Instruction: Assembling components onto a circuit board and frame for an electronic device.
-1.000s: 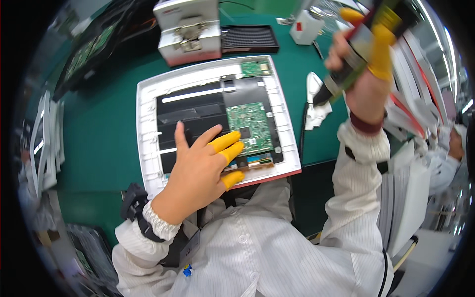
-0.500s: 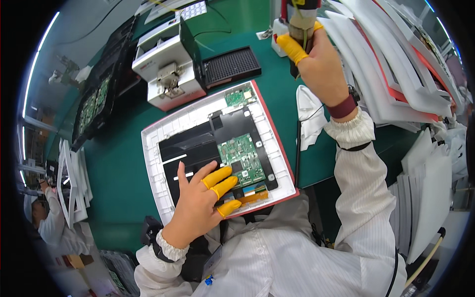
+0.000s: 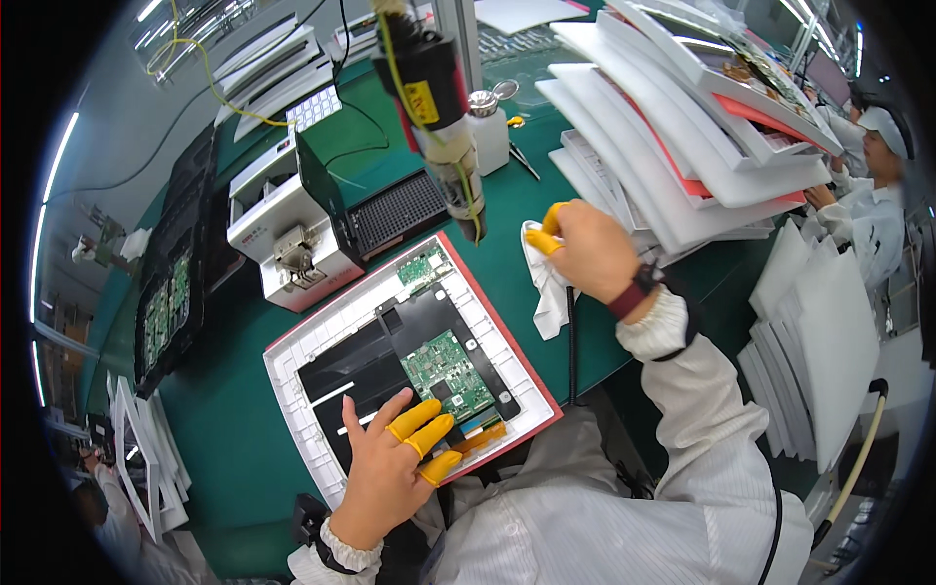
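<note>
My left hand [image 3: 385, 468] lies spread over the lower left of a white display housing with a red edge [image 3: 534, 408], yellow finger covers on several fingertips. Inside the housing are a black panel [image 3: 341, 375] and a green circuit board [image 3: 448, 370], just beyond those fingers. My right hand [image 3: 595, 252] is above a white cloth [image 3: 551, 297] to the right of the housing. Its covered thumb and forefinger are slightly apart, with nothing visible between them; the other fingers are hidden. A black and red electric screwdriver [image 3: 429, 102] hangs over the housing's far side, touched by neither hand.
Beyond the housing stand a white feeder machine [image 3: 292, 229] and a black perforated tray [image 3: 395, 210]. A white dispenser bottle [image 3: 490, 136] and tweezers [image 3: 524, 161] lie farther back. Foam-layered panels [image 3: 673, 146] are stacked at right, near a co-worker [image 3: 868, 185]. A black assembly [image 3: 175, 292] is left.
My right hand has let go of the screwdriver and come down toward the cloth. The screwdriver now hangs free. My left hand stays on the housing, while the whole view has shifted.
</note>
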Demonstrator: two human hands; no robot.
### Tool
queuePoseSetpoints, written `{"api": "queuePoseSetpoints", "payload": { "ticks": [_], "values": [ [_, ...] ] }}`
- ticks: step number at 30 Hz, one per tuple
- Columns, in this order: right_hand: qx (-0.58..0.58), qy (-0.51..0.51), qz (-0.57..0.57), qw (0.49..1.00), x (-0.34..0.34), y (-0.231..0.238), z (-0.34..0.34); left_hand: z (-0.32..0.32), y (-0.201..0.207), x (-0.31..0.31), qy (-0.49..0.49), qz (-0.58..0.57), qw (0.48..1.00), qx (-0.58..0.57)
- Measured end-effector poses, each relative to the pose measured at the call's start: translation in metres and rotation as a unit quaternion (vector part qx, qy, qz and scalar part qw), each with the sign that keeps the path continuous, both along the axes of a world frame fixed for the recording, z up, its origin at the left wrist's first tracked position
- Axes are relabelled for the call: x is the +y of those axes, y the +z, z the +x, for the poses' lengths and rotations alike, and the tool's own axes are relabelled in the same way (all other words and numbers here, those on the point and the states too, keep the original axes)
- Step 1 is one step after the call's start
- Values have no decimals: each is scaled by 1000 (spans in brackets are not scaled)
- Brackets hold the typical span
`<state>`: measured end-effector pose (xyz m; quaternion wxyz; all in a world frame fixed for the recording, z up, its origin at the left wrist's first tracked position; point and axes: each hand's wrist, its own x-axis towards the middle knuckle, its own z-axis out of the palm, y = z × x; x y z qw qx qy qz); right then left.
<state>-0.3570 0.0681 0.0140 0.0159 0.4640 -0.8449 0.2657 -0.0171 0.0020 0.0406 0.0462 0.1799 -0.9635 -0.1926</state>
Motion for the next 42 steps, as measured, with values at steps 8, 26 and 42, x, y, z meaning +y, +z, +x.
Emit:
{"api": "queuePoseSetpoints", "payload": {
  "ticks": [8,26,42],
  "values": [
    [-125,32,-35,991,-27,2,-19,16,8,8,4,-2,1000,18],
    [-410,82,-458,785,-78,78,-39,31,9,9,21,25,998,47],
    [135,52,-90,985,-129,62,-66,64,9,15,69,27,991,111]
  ]
}}
